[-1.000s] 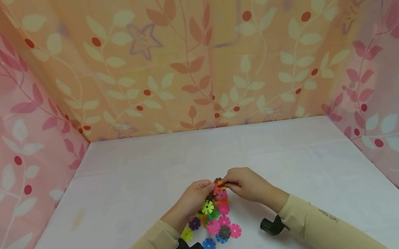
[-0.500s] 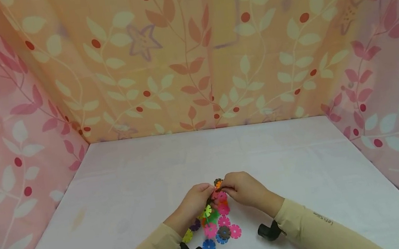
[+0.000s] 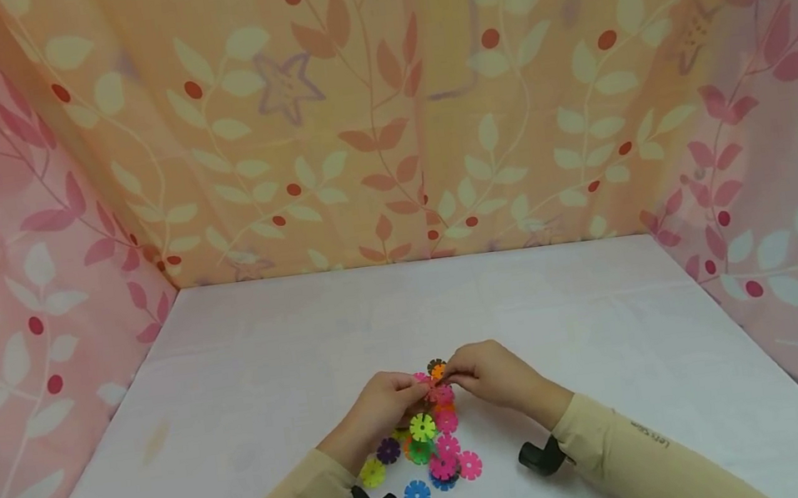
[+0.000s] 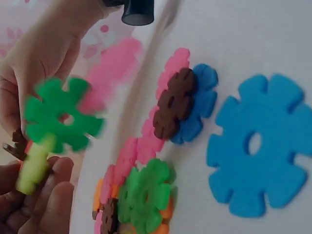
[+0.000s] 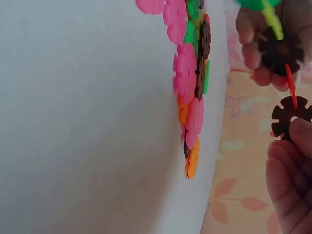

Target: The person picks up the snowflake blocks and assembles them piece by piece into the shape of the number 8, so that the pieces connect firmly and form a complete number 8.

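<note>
In the right wrist view my right hand (image 5: 287,180) pinches a brown notched snowflake disc (image 5: 282,109) between thumb and fingers. A red disc (image 5: 291,80), seen edge-on, joins it to another brown disc (image 5: 273,51) at the fingers of my left hand (image 3: 381,403). From that hand hangs more of the linked string: a yellow disc (image 4: 34,168), a green disc (image 4: 41,105) and a blurred pink disc (image 4: 112,73). Both hands are close together over the table, the right hand (image 3: 495,375) slightly higher in the head view. The left palm is partly hidden.
Loose snowflake discs lie on the white table (image 3: 265,325) below the hands. Among them are a blue disc (image 3: 417,496), a purple disc (image 3: 388,450) and several pink ones. Black wrist cameras (image 3: 543,457) jut from both sleeves. Patterned curtains (image 3: 382,117) surround the table.
The hanging string has swung and turned: its yellow disc now faces the head camera, and its pink disc has shifted right, over the brown disc on the table. Both hands stay nearly in place.
</note>
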Demonstrator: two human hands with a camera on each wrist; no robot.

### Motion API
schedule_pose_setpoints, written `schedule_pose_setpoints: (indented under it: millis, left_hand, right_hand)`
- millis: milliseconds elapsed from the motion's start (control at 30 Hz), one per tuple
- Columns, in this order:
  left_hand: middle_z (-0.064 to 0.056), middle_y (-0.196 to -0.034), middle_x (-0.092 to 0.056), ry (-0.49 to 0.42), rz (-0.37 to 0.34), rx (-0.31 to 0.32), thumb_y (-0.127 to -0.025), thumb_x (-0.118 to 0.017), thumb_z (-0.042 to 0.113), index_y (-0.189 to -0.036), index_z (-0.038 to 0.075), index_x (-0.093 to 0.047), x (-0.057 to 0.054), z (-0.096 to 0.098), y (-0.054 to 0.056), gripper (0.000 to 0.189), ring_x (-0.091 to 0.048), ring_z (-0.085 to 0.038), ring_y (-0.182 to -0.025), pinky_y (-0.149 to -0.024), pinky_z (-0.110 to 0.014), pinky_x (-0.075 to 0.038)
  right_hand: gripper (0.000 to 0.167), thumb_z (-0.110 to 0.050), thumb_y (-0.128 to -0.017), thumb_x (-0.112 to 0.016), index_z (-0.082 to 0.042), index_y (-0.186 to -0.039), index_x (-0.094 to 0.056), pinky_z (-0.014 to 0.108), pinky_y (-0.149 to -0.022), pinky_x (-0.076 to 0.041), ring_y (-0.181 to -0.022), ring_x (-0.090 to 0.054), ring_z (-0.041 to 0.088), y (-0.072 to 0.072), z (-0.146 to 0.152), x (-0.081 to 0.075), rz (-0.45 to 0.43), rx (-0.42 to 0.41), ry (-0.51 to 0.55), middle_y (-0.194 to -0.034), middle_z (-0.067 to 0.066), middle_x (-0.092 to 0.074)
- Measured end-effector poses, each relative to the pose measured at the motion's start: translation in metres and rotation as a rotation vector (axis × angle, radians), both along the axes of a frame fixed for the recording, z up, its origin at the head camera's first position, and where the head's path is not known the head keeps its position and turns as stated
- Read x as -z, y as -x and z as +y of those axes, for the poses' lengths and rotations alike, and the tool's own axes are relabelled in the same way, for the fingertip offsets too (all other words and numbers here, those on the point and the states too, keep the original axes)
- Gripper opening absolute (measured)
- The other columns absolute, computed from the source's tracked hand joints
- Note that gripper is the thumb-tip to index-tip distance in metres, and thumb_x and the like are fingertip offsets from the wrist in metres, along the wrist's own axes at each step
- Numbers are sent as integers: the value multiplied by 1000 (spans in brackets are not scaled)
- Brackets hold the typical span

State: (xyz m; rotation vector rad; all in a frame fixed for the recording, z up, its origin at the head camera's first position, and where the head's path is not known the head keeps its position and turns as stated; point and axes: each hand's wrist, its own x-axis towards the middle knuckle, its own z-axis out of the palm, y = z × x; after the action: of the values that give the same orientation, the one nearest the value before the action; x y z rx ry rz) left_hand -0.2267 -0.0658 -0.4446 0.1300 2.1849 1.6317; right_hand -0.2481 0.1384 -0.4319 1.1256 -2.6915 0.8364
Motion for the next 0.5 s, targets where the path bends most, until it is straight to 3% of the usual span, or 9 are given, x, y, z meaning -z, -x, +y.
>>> schedule_pose_setpoints:
  millis: [233, 367, 500]
  left_hand:
    - [-12, -83, -69, -131, -5, -81, -92, -54, 17, -91, -4, -68, -7, 4, 2, 26, -67, -22, -76, -70, -30, -54]
    - [-11, -82, -69, -134, -29, -82, -92, -55, 19, -93, -4, -68, -10, 5, 1, 27, -67, -21, -75, -68, -29, -54]
    - [-11, -82, -69, -129, -107, -31, -92, -54, 26, -96, -3, -68, -9, 4, 0, 33, -66, -19, -73, -61, -23, -51]
  right_hand:
    - [9, -11, -82, -67, -15, -87, -73, 16, -63, -48, -71, -58, 3, -1, -3, 1, 110, 12, 17, -79, -7, -67]
    - [8, -13, -83, -67, -15, -88, -73, 17, -65, -49, -72, -57, 2, -1, -1, -1, 77, 13, 15, -80, -7, -67]
    - [8, -15, -84, -66, -15, -89, -72, 18, -66, -49, -73, -57, 2, 2, 0, -4, -18, -28, 7, -81, -7, -66]
